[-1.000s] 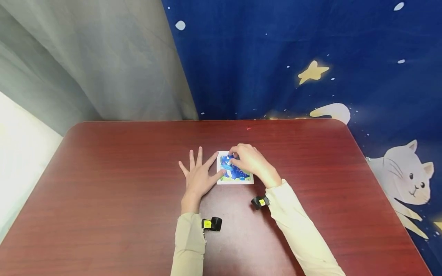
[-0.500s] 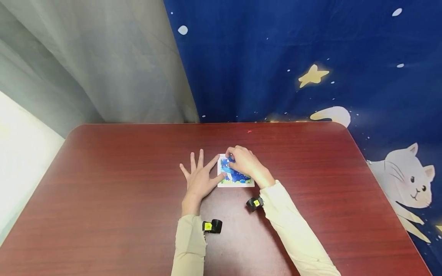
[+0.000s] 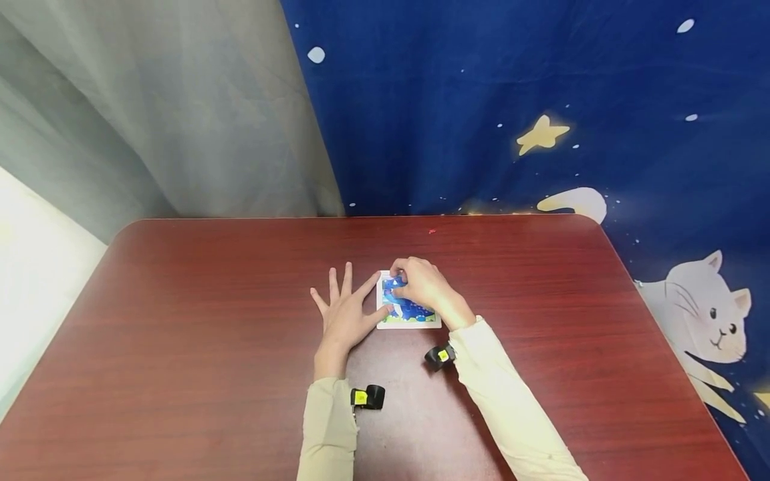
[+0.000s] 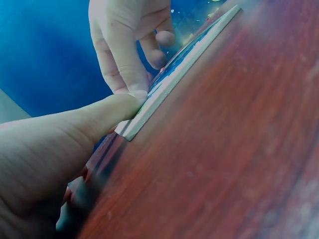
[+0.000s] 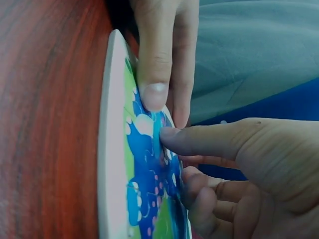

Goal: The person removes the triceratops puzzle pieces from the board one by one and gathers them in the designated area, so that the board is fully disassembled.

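Observation:
A small jigsaw puzzle with a white frame and a blue dinosaur picture lies flat on the table. My left hand is at its left side, fingers spread and straight. Its thumb rests on the picture, and the index fingertip touches the upper left corner. Over the upper part of the puzzle, my right hand bends its fingers down. The right thumb touches the picture near the left thumb. Whether a piece is pinched there is hidden. In the left wrist view, the puzzle's edge lies on the tabletop.
A reddish-brown table with rounded far corners spreads around the puzzle. Behind it hang a grey curtain and a blue curtain with stars and a cat. A black wrist camera sits beside the left sleeve, another camera by the right.
My right hand has shifted slightly left over the puzzle, its thumb now farther from the index fingertip. The left hand stays at the puzzle's left side. The head view has tilted a little.

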{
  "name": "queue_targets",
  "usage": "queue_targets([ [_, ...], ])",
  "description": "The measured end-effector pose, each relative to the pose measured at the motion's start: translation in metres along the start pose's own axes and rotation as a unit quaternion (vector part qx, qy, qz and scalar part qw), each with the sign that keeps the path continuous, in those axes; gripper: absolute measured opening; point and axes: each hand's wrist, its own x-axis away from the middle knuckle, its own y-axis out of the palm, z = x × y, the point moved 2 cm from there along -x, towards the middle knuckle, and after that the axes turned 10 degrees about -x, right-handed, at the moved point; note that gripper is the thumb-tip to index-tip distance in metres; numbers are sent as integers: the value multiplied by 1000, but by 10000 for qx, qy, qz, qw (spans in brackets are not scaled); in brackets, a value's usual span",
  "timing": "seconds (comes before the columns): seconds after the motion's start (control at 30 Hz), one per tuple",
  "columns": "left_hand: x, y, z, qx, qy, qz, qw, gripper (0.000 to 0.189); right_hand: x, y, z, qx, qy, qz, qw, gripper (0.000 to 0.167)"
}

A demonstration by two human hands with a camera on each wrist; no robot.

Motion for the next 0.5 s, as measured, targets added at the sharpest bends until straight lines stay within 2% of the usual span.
queue_targets([
  [0.13, 1, -1, 1, 6, 23, 12, 10000, 71, -3, -1, 0, -129, 118, -289, 9994, 27],
  [0.3, 1, -2, 2, 21, 46, 64, 10000, 70, -8, -5, -5, 58, 248, -644, 9976, 28],
  [0.4, 2, -3, 1, 14, 38, 132, 9999, 69, -11, -4, -7, 179, 198, -731, 9970, 28],
  [0.5, 2, -3, 0, 45, 28, 147, 9999, 69, -10, -2, -9, 267, 174, -605, 9977, 25],
])
